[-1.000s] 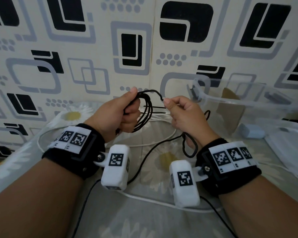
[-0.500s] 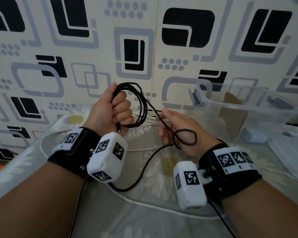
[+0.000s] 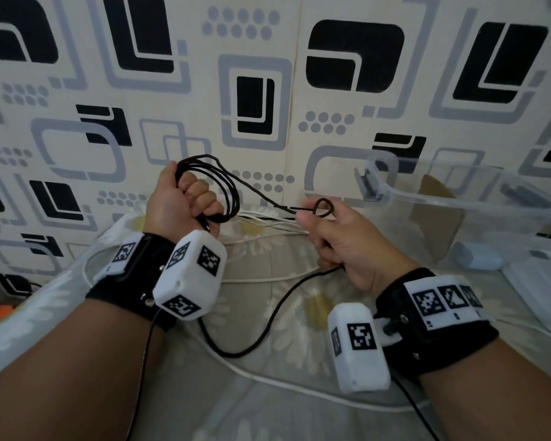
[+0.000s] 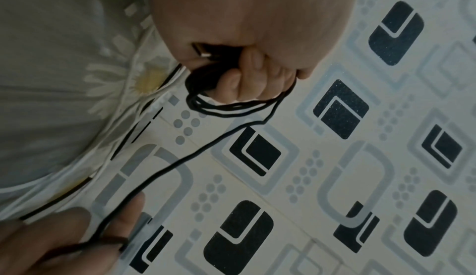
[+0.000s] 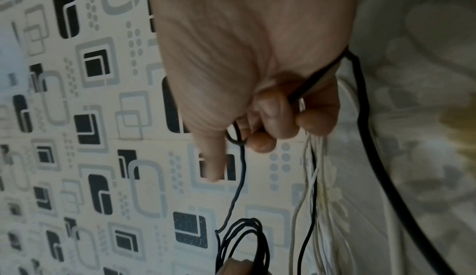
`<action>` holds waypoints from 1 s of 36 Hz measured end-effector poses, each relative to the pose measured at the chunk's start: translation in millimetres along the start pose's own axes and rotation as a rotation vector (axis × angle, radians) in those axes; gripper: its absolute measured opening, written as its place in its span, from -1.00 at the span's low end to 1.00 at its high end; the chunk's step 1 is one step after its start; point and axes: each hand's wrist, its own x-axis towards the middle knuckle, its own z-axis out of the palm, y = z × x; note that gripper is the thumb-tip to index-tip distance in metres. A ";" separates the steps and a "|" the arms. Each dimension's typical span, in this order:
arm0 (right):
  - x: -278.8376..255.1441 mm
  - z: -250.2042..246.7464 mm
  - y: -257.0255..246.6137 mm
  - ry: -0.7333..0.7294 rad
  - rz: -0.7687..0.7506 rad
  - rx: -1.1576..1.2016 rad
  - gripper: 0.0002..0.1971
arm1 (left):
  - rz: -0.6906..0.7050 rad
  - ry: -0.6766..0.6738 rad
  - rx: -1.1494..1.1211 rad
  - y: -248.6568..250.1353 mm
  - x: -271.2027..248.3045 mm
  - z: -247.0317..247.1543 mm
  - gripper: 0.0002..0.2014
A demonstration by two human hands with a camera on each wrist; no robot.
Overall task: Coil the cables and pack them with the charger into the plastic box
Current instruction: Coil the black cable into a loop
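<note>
My left hand (image 3: 185, 202) is raised in a fist round several loops of a thin black cable (image 3: 231, 194). In the left wrist view its curled fingers (image 4: 247, 80) close on that coil (image 4: 231, 108). A straight stretch of the cable runs right to my right hand (image 3: 331, 237), which pinches it where it forms a small loop (image 3: 323, 207). In the right wrist view the cable (image 5: 240, 177) passes through my right hand's curled fingers (image 5: 270, 116). The rest of it hangs down onto the bed (image 3: 268, 323). The clear plastic box (image 3: 452, 198) stands at the right, with the pale blue charger (image 3: 477, 259) beside it.
A white cable (image 3: 268, 278) lies in loose curves across the daisy-print bedsheet (image 3: 236, 393) under my hands. A clear lid (image 3: 544, 281) lies at the far right. The patterned wall (image 3: 268, 90) stands close behind. Dark cords (image 3: 10, 281) lie off the bed's left edge.
My left hand has turned and lifted the coil higher. My right hand has moved right and up along the cable, and the small loop now sits at its fingertips.
</note>
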 end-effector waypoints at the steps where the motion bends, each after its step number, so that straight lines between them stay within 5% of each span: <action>1: 1.1 -0.1 1.4 0.051 -0.019 -0.036 -0.67 | 0.013 0.019 0.001 1.0 0.3 -0.1 -0.53; 4: 4.4 -2.5 2.8 0.192 -0.062 -0.084 -0.61 | 0.045 0.065 -0.014 5.1 2.0 -2.3 -0.51; 8: 6.6 -7.2 0.9 0.285 -0.064 -0.122 -0.91 | 0.080 0.094 -0.063 9.1 4.2 -7.0 -0.51; 11: 7.5 -10.8 1.4 0.329 -0.129 -0.371 -0.82 | 0.093 0.103 -0.106 13.0 5.8 -9.7 -0.50; 16: 7.6 -11.9 2.0 0.192 -0.090 -0.949 -0.78 | 0.046 0.059 -0.174 17.3 6.6 -11.4 -0.50; 23: 9.9 -9.7 3.6 0.025 0.105 -1.282 -0.75 | -0.028 -0.041 -0.157 16.8 3.6 -7.1 -0.48; 36: -6.3 -3.8 -13.4 0.204 -0.276 -1.558 -0.58 | -0.124 -0.077 0.211 -1.5 -6.0 7.1 -0.45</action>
